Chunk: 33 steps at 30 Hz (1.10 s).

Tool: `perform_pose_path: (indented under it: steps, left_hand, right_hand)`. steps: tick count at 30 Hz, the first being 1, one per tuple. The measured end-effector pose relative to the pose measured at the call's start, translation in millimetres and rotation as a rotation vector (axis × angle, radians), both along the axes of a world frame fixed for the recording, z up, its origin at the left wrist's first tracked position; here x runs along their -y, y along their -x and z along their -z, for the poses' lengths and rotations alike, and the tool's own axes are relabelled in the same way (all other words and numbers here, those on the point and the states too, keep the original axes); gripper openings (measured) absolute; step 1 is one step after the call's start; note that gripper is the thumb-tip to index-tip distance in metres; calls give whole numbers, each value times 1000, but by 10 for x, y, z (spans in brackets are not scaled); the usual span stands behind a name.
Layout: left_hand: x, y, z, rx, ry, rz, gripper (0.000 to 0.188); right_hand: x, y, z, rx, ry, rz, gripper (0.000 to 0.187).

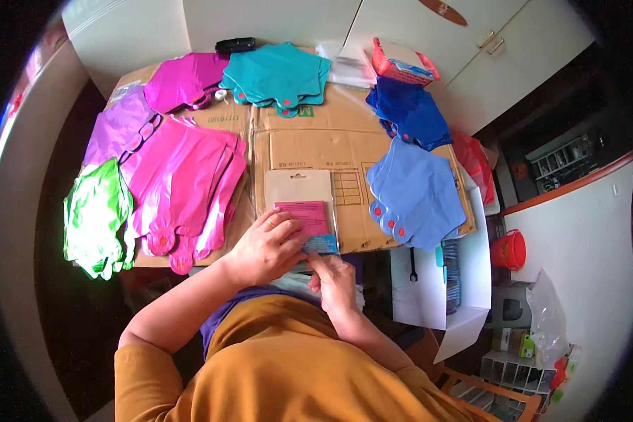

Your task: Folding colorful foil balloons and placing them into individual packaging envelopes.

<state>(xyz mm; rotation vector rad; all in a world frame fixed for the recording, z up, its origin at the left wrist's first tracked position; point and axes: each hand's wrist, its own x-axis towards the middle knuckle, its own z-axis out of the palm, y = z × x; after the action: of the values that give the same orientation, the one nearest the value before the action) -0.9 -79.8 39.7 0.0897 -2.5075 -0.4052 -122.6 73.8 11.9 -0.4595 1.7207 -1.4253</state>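
Note:
A flat clear packet (299,184) lies at the near edge of the cardboard, with a beige backing that has a hang hole at its top. Inside or on it show a pink card (312,216) and a blue strip (321,244). My left hand (273,241) lies over the packet's lower left part, fingers bent and closed on it. My right hand (334,281) is at the packet's lower edge, forefinger stretched toward my left fingertips and the other fingers curled in. The two hands nearly touch, and their fingertips are partly hidden.
Around the cardboard (302,144) lie stacks of glossy foil pieces: pink (183,176), green (97,218), lilac (119,126), magenta (183,79), teal (278,74), dark blue (411,111) and light blue (418,193). A red-rimmed basket (406,62) stands far right; a white box (418,306) stands near right.

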Motion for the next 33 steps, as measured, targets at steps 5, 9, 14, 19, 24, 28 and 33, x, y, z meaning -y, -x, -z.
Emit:
perform_pose_path:
  steps: [5,9,14,19,24,28,33]
  left_hand:
    - [57,21,48,-11,-13,-63,43]
    - [74,-6,63,2,-38,-88,42]
    - [31,29,71,27,-61,-94,40]
    - [79,47,42,26,85,-100,39]
    - [113,-51,20,51,118,-60,32]
    - [93,-16,-4,27,171,-56,26]
    - [92,-22,68,-35,245,-63,23]
  right_hand:
    - [-94,625,-452,-123,-176,-670,37]
    - [510,1477,-756,-526,125,-411,25]
    - [1954,2388,-638,-1443,-17,-295,20]
    - [2564,2581,-496,-1724,-303,-517,18]
    - [2598,2473,-581,-1747,-262,-487,21]
    - [2615,2690,-549,-1727,-292,-457,21]
    - [2654,2687,-498,-1963,-385,-546,22]
